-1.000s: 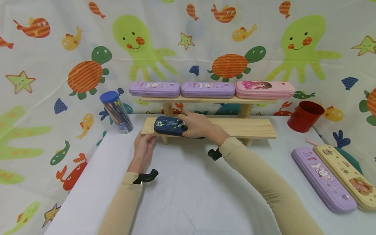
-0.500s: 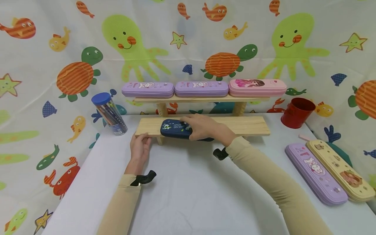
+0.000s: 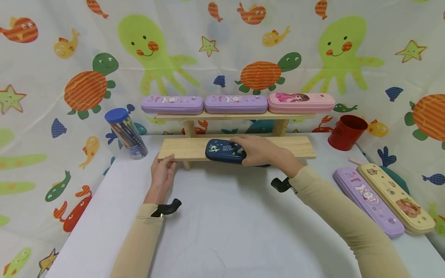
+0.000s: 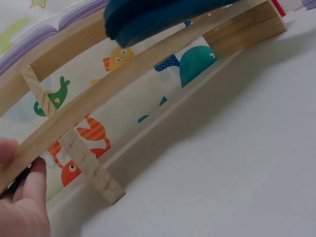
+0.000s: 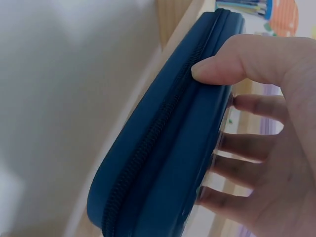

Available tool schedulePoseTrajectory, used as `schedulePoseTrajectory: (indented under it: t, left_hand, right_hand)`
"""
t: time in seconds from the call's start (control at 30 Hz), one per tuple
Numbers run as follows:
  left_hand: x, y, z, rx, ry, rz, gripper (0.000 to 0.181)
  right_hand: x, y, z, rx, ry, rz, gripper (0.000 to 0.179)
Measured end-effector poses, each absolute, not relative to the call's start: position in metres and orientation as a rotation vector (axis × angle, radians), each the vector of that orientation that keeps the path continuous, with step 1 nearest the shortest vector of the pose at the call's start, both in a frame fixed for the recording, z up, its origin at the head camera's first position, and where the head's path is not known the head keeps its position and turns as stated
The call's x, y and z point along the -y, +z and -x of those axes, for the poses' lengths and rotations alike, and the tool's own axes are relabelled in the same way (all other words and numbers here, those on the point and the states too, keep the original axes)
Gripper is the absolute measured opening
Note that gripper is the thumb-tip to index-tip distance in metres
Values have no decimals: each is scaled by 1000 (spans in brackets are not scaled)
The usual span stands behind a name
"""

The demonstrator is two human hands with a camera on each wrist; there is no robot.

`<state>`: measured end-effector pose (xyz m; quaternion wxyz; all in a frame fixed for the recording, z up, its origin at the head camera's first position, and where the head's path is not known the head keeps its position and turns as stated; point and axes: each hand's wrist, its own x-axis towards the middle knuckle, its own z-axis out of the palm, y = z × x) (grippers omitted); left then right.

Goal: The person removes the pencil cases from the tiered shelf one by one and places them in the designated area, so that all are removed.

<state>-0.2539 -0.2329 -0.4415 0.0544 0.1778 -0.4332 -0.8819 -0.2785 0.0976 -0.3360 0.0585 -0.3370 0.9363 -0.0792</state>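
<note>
My right hand [image 3: 260, 150] grips a navy-blue zipped pencil case [image 3: 222, 151] with panda print, over the front edge of the lower board [image 3: 184, 148] of a two-tier wooden shelf. In the right wrist view the thumb [image 5: 222, 69] presses the zip side [image 5: 143, 148] while the other fingers lie across the printed top. My left hand [image 3: 162, 177] holds the left end of that lower board; the left wrist view shows the thumb above it and fingers [image 4: 35, 180] beneath. The case's right end is partly hidden behind my right hand.
Two purple pencil cases [image 3: 172, 104] and a pink one [image 3: 301, 102] line the upper tier. A pen tub [image 3: 126, 133] with a blue lid stands left, a red bucket [image 3: 347, 132] right. Another purple case [image 3: 368, 200] and a yellow one [image 3: 396, 199] lie on the table's right.
My right hand has slid the navy pencil case rightward along the lower board. My left hand keeps its hold on the board's end. The head view has turned slightly right.
</note>
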Motion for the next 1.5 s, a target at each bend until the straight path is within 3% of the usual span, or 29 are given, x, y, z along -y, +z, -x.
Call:
schedulePoseTrajectory:
  t: [1.5]
  left_hand:
    - [244, -446, 263, 1324, -2727, -493, 76]
  right_hand:
    - [-280, -342, 209, -3004, -241, 408, 86]
